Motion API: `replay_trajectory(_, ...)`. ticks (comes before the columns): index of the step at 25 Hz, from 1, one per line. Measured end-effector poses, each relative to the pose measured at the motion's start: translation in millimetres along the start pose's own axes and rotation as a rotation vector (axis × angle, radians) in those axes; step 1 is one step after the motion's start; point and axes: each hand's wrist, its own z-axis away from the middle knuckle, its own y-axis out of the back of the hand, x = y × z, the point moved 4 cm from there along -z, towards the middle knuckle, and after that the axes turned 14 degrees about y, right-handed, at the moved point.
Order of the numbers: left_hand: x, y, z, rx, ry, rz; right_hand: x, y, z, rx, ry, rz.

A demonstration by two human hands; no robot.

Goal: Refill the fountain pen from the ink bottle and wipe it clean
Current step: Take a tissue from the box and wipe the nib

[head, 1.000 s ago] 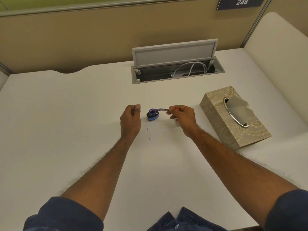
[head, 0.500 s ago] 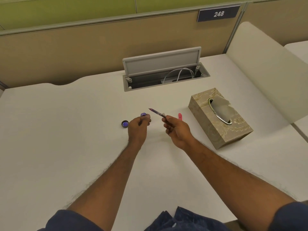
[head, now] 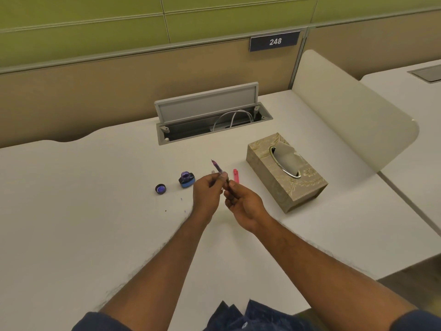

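Observation:
A small ink bottle (head: 186,179) with a blue label stands open on the white desk (head: 95,211). Its dark cap (head: 160,188) lies upturned to the left of it. The fountain pen (head: 217,167), clear with purple ink inside, points nib up and away from me. My left hand (head: 207,194) pinches its barrel and my right hand (head: 243,201) grips its lower end, both just right of the bottle. A pink pen cap (head: 236,175) lies on the desk behind my right hand.
A beige patterned tissue box (head: 286,173) with a tissue sticking out stands to the right. At the back of the desk an open cable hatch (head: 210,118) shows white cables. A curved divider (head: 353,120) borders the right side. Small ink spots (head: 181,199) mark the desk.
The pen has come away from the ink bottle's mouth and swung nib up. My left hand has left the bottle and joined my right hand on the pen.

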Motion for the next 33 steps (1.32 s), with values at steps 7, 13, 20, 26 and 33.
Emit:
replay_trajectory(7,9,-16,7,0.001,-0.029,-0.037,-11,17,8,-0.007,0.073,0.160)
replay_trajectory(13,20,-21,4,0.017,-0.043,-0.093,-61,47,0,0.162,0.478,0.818)
replay_trajectory(20,21,-16,2,-0.005,-0.045,-0.087,-153,81,-48,0.338,0.841,1.644)
replay_trajectory(26,25,-10,2,0.025,-0.066,-0.120,-152,92,-80,0.154,0.555,1.793)
replay_trajectory(33,30,-1,9,0.022,-0.081,-0.096,-177,67,-66,0.262,0.827,1.613)
